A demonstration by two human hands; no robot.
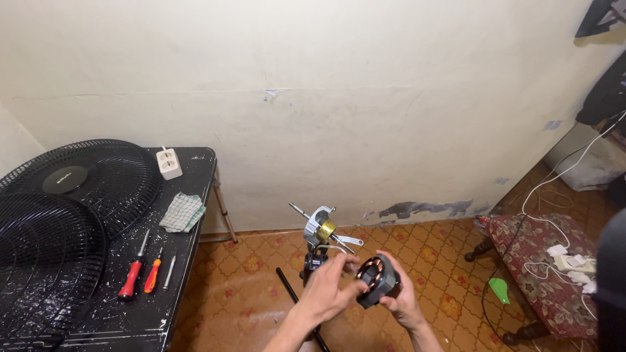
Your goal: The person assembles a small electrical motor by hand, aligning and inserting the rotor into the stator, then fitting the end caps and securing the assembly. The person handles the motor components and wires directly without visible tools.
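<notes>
Fingers of the right hand (399,296) wrap around a dark motor stator (376,279) (copper windings showing), while the left hand (328,287) pinches its near edge. Just above the fingers stands the fan motor head (321,229); screwdrivers (145,270) lie far left on the black table (189,195).

Both hands raised close together — left hand (329,287) fingers curled, right hand (399,296) cupped.

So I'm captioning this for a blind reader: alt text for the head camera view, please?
Two bare hands, left hand and right hand, hold a dark motor part with copper windings before a fan stand head. At left, a black table bears fan grilles and screwdrivers.
</notes>
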